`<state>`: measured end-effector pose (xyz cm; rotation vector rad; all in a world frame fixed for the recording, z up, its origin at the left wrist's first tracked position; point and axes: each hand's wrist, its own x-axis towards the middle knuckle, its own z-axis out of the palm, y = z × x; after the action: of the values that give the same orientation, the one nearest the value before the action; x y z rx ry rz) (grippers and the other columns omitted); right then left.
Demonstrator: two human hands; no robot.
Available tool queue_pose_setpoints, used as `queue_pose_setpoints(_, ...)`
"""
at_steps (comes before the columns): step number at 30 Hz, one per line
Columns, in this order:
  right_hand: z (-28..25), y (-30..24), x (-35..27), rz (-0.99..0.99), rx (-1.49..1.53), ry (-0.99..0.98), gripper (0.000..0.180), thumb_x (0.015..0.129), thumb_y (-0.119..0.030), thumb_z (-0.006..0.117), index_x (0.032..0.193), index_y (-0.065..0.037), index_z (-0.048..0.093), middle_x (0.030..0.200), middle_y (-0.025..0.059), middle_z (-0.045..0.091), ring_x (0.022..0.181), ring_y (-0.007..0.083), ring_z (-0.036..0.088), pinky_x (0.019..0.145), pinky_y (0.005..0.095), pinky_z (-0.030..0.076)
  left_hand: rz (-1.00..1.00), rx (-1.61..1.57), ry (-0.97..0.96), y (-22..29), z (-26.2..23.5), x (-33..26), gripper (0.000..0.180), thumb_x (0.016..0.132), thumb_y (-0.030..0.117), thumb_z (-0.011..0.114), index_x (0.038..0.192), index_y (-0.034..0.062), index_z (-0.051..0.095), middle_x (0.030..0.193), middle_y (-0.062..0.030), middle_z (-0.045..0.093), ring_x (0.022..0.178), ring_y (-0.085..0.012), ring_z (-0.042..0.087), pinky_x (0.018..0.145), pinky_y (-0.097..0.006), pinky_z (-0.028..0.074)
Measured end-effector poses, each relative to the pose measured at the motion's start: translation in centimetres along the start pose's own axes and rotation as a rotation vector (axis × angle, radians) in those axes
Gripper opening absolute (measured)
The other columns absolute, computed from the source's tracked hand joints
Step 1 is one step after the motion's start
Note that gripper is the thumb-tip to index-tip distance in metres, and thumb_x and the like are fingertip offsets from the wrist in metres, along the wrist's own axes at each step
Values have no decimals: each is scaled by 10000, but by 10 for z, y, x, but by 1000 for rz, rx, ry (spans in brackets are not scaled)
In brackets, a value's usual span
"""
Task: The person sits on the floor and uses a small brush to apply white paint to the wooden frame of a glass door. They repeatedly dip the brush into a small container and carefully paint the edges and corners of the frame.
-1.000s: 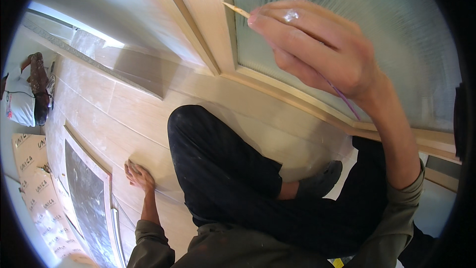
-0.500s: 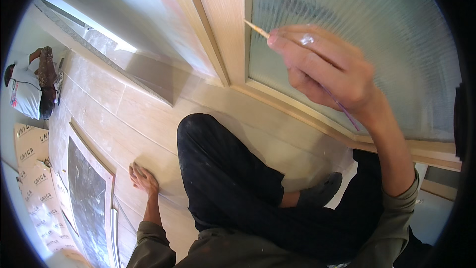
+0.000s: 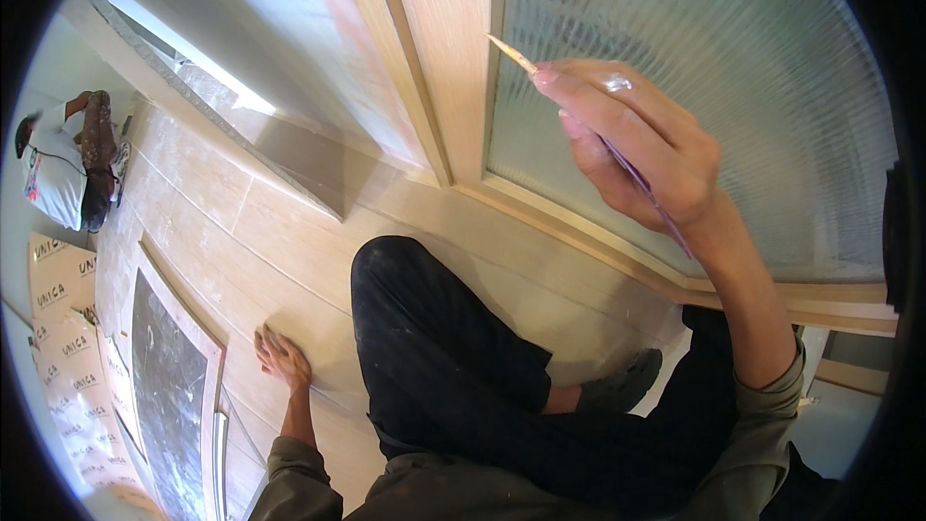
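Between thumb and fingers, my right hand point(image 3: 641, 140) grips a thin paintbrush point(image 3: 644, 183) with a purple handle. Its pale, pointed tip reaches up and left to the inner edge of a light wooden frame point(image 3: 461, 68), at or very near the wood. Behind the hand is a ribbed glass panel point(image 3: 772, 87) set in that frame. A whitish smear shows on one finger. My left hand point(image 3: 282, 355) lies flat on the tiled floor point(image 3: 318, 280), fingers spread, holding nothing.
My bent legs point(image 3: 434, 347) are folded on the floor. To the left lies a dark framed panel point(image 3: 174, 376), beside printed cardboard sheets point(image 3: 63, 338). A co-worker point(image 3: 68, 164) crouches at the far left. A wall edge point(image 3: 231, 125) juts out between us.
The whole view has shifted slightly. My right hand has turned a little, its thumb showing more, with the brush tip still along the frame's edge. My left hand stays on the floor.
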<state>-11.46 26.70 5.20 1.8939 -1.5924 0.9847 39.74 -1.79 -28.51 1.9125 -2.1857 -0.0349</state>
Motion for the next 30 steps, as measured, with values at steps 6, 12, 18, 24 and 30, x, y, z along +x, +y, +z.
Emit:
queue_pose_setpoints(6,-2,0,0,16,6,20,350,802,164,606,1144,101,643,1029,237,702,867,274,703,757,312,575,-11,8,-9,10,-2,-3,464,1016,410,434,1444,235,479,1542,-64,378,1414,-302,336,1101,-574,254)
queue_pose_setpoints(12,0,-1,3,7,-9,52,369,778,177,601,1134,92,649,1019,231,705,866,275,710,753,310,581,-6,3,5,-3,0,0,464,1012,397,447,1448,241,473,1549,-59,370,1423,-286,327,1100,-566,251)
queue_pose_setpoints(18,4,5,1,-57,-62,83,312,726,131,676,1032,72,688,943,161,688,755,201,668,653,263,557,1,2,-7,2,1,-1,459,1012,377,451,1448,238,474,1547,-61,372,1423,-285,328,1099,-569,250)
queue_pose_setpoints(24,5,3,3,-35,-49,112,333,691,141,681,1018,76,688,931,165,682,742,199,663,633,262,548,0,4,-5,2,-3,-1,462,1015,374,448,1454,232,465,1545,-66,373,1424,-292,325,1100,-575,245)
queue_pose_setpoints(30,4,5,3,-55,-54,106,336,702,152,668,1029,76,685,943,169,684,746,208,663,650,259,548,13,-19,2,2,-1,-1,460,1016,377,445,1453,234,463,1545,-76,371,1423,-293,327,1109,-561,236)
